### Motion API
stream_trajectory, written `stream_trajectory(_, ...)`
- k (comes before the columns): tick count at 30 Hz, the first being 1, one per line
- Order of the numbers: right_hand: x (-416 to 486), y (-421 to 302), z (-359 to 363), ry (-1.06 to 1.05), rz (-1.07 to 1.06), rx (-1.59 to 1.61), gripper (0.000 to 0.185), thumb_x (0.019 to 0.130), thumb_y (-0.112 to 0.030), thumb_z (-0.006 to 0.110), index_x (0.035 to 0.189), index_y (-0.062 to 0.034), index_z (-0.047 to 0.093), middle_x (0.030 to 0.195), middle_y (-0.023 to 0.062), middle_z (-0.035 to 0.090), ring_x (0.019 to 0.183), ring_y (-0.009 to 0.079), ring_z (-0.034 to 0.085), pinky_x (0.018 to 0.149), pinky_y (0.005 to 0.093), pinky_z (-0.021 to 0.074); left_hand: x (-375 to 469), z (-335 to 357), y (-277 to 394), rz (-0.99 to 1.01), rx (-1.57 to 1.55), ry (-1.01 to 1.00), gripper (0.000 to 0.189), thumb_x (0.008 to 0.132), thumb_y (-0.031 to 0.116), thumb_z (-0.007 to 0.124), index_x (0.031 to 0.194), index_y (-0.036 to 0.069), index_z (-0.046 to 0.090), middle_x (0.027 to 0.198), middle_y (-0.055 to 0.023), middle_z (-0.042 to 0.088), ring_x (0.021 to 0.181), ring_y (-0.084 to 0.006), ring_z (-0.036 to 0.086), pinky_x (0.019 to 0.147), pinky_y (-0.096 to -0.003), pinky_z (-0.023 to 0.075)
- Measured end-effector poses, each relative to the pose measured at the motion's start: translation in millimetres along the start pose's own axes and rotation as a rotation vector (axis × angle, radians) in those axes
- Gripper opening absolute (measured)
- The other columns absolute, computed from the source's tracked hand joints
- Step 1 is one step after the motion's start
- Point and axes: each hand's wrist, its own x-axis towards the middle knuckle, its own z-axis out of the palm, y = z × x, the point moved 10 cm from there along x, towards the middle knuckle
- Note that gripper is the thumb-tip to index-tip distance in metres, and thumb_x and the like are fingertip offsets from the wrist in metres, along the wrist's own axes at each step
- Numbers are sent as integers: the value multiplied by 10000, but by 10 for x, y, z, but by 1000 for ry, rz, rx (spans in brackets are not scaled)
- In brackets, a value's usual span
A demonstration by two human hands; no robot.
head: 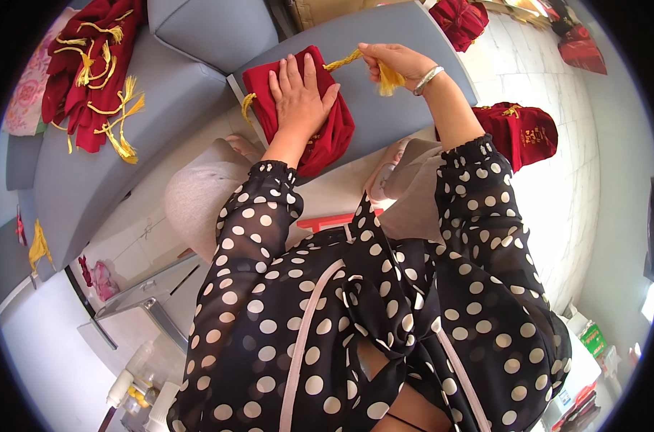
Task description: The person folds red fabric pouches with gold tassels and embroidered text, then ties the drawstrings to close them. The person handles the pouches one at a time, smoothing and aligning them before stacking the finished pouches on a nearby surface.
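A dark red cloth drawstring bag [327, 141] lies on a grey padded seat in front of me. My left hand [300, 100] rests on it palm down with the fingers spread. At the bag's upper right, a twisted yellow cord [342, 60] runs out to my right hand [394, 62], which grips its end. A yellow tassel [390, 80] hangs below those fingers. Another loop of yellow cord [247, 107] sticks out at the bag's left edge. Part of the bag is hidden under my left hand.
Several red bags with yellow tasselled cords [97, 70] lie heaped on the grey sofa [159, 92] at left. More red bundles are at right, one with yellow printing [532, 135] beside the seat [413, 32], another tied one [459, 21] beyond it. Marble-patterned floor tiles [570, 108] show at right.
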Motion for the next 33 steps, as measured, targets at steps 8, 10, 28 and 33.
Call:
stream_trajectory(8,2,-134,-59,40,-115,-247,441,892,-483,560,741,-70,585,819,19,592,742,136,494,694,275,407,-9,-25,-10,-8,-10,5,763,877,520,489,1424,33,277,1443,-241,280,1368,-383,198,1117,-524,69)
stream_trajectory(10,81,-94,27,55,-157,121,419,905,-450,563,781,-52,603,892,36,612,805,131,514,725,272,411,3,-11,-8,-7,-10,-3,766,877,523,487,1425,31,276,1444,-242,277,1372,-378,192,1118,-521,64)
stream_trajectory(28,-108,-331,109,345,-416,-1414,281,825,-354,620,884,-86,682,942,93,621,951,270,560,843,365,445,4,-3,6,4,-1,-13,750,881,522,482,1427,52,272,1440,-246,279,1369,-384,198,1117,-517,75)
stream_trajectory(33,-58,-48,-64,-34,-18,-554,425,845,-513,596,770,-99,655,746,7,579,689,155,543,693,281,466,-8,14,-23,-10,-37,-32,780,874,533,484,1443,56,243,1455,-261,250,1382,-384,167,1125,-513,39)
